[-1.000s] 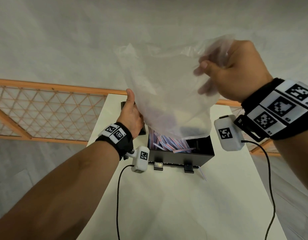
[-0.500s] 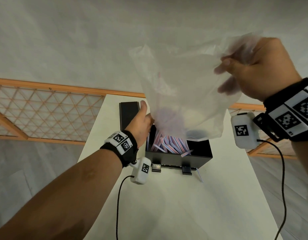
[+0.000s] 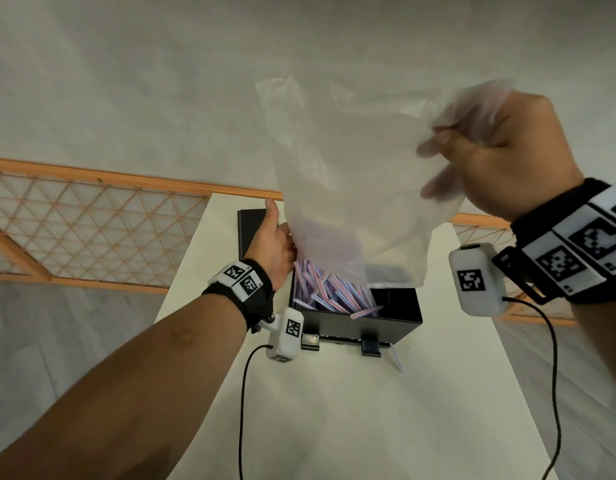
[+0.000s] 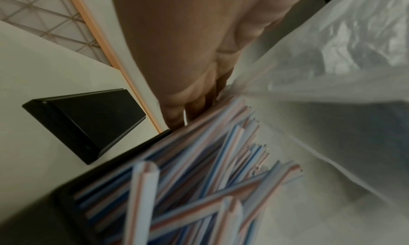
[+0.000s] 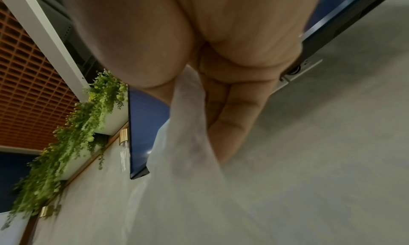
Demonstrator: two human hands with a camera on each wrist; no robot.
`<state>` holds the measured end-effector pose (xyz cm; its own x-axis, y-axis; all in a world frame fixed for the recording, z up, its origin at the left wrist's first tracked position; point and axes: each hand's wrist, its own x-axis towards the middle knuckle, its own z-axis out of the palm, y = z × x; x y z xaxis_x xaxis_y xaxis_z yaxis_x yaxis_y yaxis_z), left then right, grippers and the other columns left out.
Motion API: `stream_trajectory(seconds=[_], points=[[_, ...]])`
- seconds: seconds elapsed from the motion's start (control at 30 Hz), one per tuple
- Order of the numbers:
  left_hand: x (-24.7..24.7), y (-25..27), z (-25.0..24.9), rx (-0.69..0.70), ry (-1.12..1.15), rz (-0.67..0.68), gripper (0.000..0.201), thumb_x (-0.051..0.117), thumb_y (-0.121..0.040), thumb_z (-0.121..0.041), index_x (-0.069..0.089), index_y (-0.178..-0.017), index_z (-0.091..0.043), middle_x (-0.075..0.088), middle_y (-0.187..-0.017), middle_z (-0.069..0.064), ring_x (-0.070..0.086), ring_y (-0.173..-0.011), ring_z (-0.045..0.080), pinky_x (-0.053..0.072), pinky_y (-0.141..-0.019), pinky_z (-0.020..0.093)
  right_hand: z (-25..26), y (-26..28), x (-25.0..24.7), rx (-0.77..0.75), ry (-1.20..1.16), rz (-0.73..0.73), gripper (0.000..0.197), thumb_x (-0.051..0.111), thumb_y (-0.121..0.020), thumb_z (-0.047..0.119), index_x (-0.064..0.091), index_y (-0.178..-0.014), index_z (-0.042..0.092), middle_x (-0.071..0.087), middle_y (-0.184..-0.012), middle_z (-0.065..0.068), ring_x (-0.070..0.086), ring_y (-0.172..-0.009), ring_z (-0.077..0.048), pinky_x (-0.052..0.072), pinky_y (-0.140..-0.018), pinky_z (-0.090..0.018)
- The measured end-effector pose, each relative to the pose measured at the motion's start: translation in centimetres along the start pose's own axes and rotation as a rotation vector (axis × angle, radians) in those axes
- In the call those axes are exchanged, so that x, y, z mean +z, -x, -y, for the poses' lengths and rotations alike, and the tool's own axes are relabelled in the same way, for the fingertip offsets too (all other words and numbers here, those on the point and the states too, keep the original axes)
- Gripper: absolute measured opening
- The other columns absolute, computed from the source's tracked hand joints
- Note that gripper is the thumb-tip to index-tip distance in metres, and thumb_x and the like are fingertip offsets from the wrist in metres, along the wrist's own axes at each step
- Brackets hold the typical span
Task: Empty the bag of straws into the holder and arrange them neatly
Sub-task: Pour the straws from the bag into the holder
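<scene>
My right hand [image 3: 500, 161] holds a translucent plastic bag [image 3: 351, 168] upside down, gripping its upper end high at the right. The bag's open mouth hangs over a black box holder [image 3: 393, 320] on the table. Red-and-blue striped straws [image 3: 330, 296] lie jumbled in the holder's left half, and one straw end pokes over its front rim. My left hand [image 3: 275, 244] touches the bag's lower left edge at the holder's left rim, thumb up. In the left wrist view its fingers [image 4: 188, 108] reach fairly straight down beside the bag [image 4: 332, 56] and the straws [image 4: 199, 178]. The right wrist view shows fingers [image 5: 232, 117] curled round the bag film [image 5: 188, 161].
A flat black lid [image 3: 252, 226] lies on the cream table [image 3: 334, 410] behind my left hand. One loose straw [image 3: 396, 358] lies on the table by the holder's front right. An orange lattice railing [image 3: 91, 220] runs behind the table; both sides drop to the floor.
My right hand has raised the bag up and to the right. More straws have slid into the holder. My left hand has moved right, to the bag's mouth.
</scene>
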<state>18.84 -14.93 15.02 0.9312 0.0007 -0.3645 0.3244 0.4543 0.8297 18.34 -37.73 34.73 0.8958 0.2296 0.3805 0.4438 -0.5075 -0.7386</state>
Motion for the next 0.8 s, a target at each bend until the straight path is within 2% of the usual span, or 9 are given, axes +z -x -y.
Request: stream_trajectory(seconds=[0.1, 0.2, 0.33, 0.43, 0.5, 0.57, 0.63, 0.7, 0.8], points=[[0.1, 0.1, 0.1, -0.022, -0.019, -0.018, 0.087, 0.014, -0.091, -0.081, 0.063, -0.131, -0.021, 0.066, -0.135, 0.010, 0.062, -0.123, 0.029, 0.043, -0.110, 0.045, 0.9, -0.3, -0.2, -0.032, -0.004, -0.020, 0.018, 0.057, -0.095, 0.000, 0.058, -0.091, 0.018, 0.073, -0.087, -0.006, 0.071, -0.052, -0.028, 0.057, -0.046, -0.047], [0.2, 0.3, 0.1, -0.029, -0.044, -0.025, 0.085, 0.009, -0.094, -0.078, 0.063, -0.129, -0.021, 0.064, -0.136, 0.007, 0.064, -0.115, 0.022, 0.043, -0.109, 0.042, 2.0, -0.5, -0.5, -0.068, 0.006, -0.036, 0.010, 0.058, -0.096, 0.003, 0.059, -0.097, 0.013, 0.073, -0.088, -0.006, 0.072, -0.053, -0.026, 0.057, -0.047, -0.044], [-0.2, 0.5, 0.0, -0.033, -0.018, -0.087, 0.095, 0.016, -0.091, -0.081, 0.055, -0.142, -0.011, 0.062, -0.139, 0.013, 0.060, -0.126, 0.028, 0.039, -0.115, 0.047, 2.4, -1.1, -1.1, -0.125, 0.037, -0.118, 0.015, 0.055, -0.097, 0.011, 0.060, -0.108, 0.002, 0.073, -0.090, -0.002, 0.072, -0.054, -0.021, 0.057, -0.045, -0.041], [-0.9, 0.4, -0.2, -0.029, -0.020, -0.123, 0.100, 0.018, -0.088, -0.085, 0.042, -0.152, -0.012, 0.050, -0.152, 0.012, 0.047, -0.140, 0.028, 0.024, -0.123, 0.049, 2.3, -1.7, -1.4, -0.206, 0.040, -0.168, 0.022, 0.052, -0.097, 0.023, 0.059, -0.109, 0.006, 0.072, -0.092, 0.002, 0.072, -0.057, -0.019, 0.057, -0.047, -0.037], [-1.0, 0.8, -1.0, 0.048, -0.063, -0.211, 0.093, 0.016, -0.093, -0.080, 0.029, -0.158, -0.015, 0.034, -0.162, 0.010, 0.033, -0.149, 0.027, 0.014, -0.124, 0.050, 2.1, -2.0, -1.3, -0.218, 0.045, -0.173, 0.028, 0.050, -0.098, 0.024, 0.058, -0.112, 0.001, 0.071, -0.097, 0.001, 0.072, -0.059, -0.018, 0.057, -0.046, -0.034], [-1.1, 1.9, -2.7, 0.197, -0.128, -0.336, 0.080, 0.020, -0.099, -0.071, 0.029, -0.158, -0.017, 0.034, -0.162, 0.009, 0.037, -0.146, 0.026, 0.019, -0.123, 0.053, 2.2, -2.1, -1.0, -0.212, 0.080, -0.159, 0.031, 0.048, -0.099, 0.026, 0.058, -0.113, 0.000, 0.071, -0.098, 0.001, 0.072, -0.058, -0.015, 0.055, -0.045, -0.028], [-1.2, 3.5, -5.1, 0.416, -0.219, -0.393, 0.069, 0.042, -0.099, -0.061, 0.035, -0.154, -0.020, 0.047, -0.151, 0.005, 0.053, -0.129, 0.022, 0.039, -0.113, 0.050, 2.4, -1.8, -0.6, -0.211, 0.140, -0.129, 0.031, 0.046, -0.100, 0.030, 0.062, -0.109, 0.005, 0.072, -0.096, 0.006, 0.072, -0.059, -0.010, 0.052, -0.044, -0.021], [-0.8, 5.5, -6.9, 0.638, -0.382, -0.326, 0.085, 0.074, -0.078, -0.054, 0.037, -0.149, -0.025, 0.055, -0.138, 0.003, 0.062, -0.113, 0.020, 0.054, -0.084, 0.033, 2.8, -1.2, 0.3, -0.260, 0.102, -0.079, 0.023, 0.047, -0.102, 0.017, 0.064, -0.107, 0.001, 0.072, -0.097, -0.001, 0.073, -0.067, -0.006, 0.053, -0.047, -0.019], [1.3, 7.1, -7.9, 0.623, -0.480, -0.096, 0.082, 0.093, -0.060, -0.042, 0.053, -0.127, -0.016, 0.072, -0.110, 0.004, 0.074, -0.088, 0.030, 0.056, -0.054, 0.029, 3.6, -0.5, 2.6, -0.327, -0.210, 0.053, 0.016, 0.051, -0.100, 0.003, 0.060, -0.107, -0.008, 0.069, -0.098, -0.021, 0.075, -0.078, -0.019, 0.061, -0.058, -0.031]])
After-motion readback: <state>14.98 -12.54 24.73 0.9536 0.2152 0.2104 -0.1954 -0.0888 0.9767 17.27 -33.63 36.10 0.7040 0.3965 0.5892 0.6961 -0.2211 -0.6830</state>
